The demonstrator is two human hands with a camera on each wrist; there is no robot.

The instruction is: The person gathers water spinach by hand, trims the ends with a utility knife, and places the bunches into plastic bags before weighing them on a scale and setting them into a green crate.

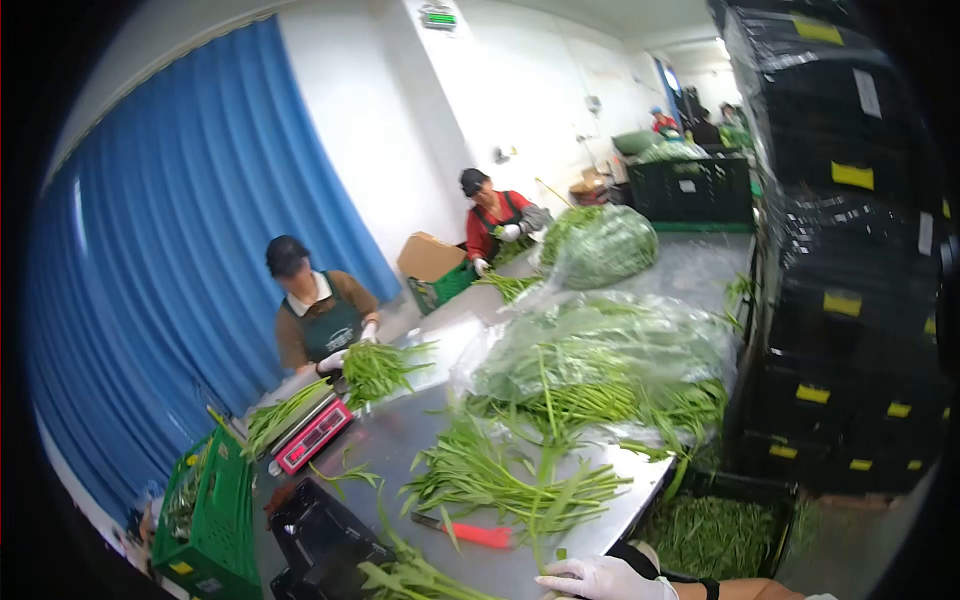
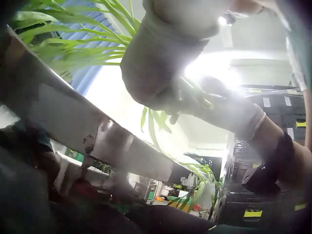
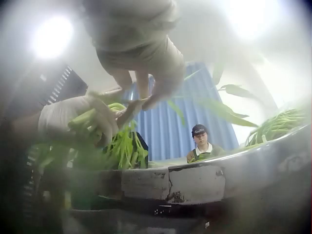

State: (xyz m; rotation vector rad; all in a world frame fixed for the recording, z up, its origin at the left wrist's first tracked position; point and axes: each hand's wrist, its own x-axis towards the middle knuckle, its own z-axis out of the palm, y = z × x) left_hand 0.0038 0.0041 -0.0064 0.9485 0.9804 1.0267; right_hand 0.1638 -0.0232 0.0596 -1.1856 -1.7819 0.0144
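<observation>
My gloved left hand (image 3: 78, 117) grips a bunch of water spinach (image 3: 124, 148) by the stems, its leafy end spreading over the table edge. That hand is outside the head view. My gloved right hand (image 1: 605, 580) is at the table's front corner. In the right wrist view its fingertips pinch a thin water spinach stalk (image 3: 119, 95) just above the left hand. On the steel table (image 1: 390, 470) before me lies a loose pile of water spinach (image 1: 500, 480). A knife (image 1: 480, 535) with an orange-red handle lies in front of it.
A large plastic bag (image 1: 620, 350) of greens covers the table's right part. Left are a pink scale (image 1: 313, 437), a black crate (image 1: 325, 535) and a green crate (image 1: 225, 510). Below the right edge stands a bin of greens (image 1: 715, 535), beside stacked black crates (image 1: 850, 280). Two people work opposite.
</observation>
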